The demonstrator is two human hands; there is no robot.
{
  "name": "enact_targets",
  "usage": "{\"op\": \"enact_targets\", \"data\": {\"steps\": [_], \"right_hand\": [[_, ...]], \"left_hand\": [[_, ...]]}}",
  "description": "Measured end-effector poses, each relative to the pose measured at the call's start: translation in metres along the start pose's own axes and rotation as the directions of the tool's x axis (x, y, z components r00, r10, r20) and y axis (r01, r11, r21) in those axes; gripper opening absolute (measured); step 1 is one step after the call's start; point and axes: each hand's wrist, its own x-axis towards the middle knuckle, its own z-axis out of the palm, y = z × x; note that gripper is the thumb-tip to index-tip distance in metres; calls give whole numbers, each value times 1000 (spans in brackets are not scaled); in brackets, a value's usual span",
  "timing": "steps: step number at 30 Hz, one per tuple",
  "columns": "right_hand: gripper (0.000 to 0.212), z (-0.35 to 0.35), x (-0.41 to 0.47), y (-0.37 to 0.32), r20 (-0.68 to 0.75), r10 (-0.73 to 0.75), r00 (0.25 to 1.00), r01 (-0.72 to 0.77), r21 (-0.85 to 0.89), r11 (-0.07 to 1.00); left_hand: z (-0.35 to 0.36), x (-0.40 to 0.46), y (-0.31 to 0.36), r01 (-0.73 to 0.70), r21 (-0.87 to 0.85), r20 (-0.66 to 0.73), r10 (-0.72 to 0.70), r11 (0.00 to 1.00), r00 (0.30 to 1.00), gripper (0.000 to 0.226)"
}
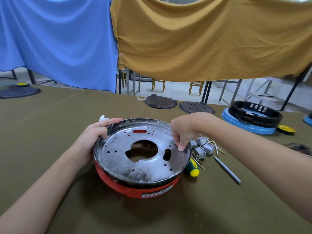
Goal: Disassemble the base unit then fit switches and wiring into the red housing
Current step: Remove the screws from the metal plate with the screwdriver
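Two bare hands work at the red housing (135, 187), which sits on the olive-covered bench (50, 125) in the middle of the view. The fingers (181, 146) of the right hand (183, 130) are pinched together against the right inner edge of the silver metal plate (118, 157) that lies in the top of the housing; whether they hold a small part or only the thin clear film over the plate cannot be told. The fingers (110, 122) of the left hand (94, 135) are curled over the black rim (99, 142) on the housing's left far side, gripping it, with the thumb laid along the rim's inner edge. The plate shows a large keyhole-shaped opening at its centre, several small holes, and red showing through a slot toward its far edge. A scrap of white material (103, 118) lies just behind the left fingers. Just right of the housing lie a screwdriver with a green and yellow handle (192, 168), a cluster of small grey switches (201, 147) with pale wires (217, 147), and a slim metal tool (227, 169). Beyond the housing, two dark round lids (160, 102) rest near the bench's far edge, and well to its right a black ring sits on a blue base (251, 117).
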Motion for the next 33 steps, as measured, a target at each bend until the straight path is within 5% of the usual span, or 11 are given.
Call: {"op": "enact_targets", "data": {"steps": [7, 16, 29, 33], "right_hand": [[34, -3, 2, -18, -25, 39, 999, -43, -185, 982], [8, -4, -6, 9, -81, -17, 997, 25, 100, 995], [14, 0, -4, -11, -105, -9, 994, -3, -113, 994], [10, 6, -14, 5, -236, -13, 972, 51, 157, 986]], "left_hand": [[-1, -1, -1, 2, -22, 8, -2, 1000, 1000, 70], [0, -3, -2, 13, -58, 10, -12, 998, 1000, 70], [-5, 3, -7, 2, -63, 32, 0, 998, 999, 70], [-7, -2, -7, 74, -84, 44, -70, 994, 997, 62]]}}
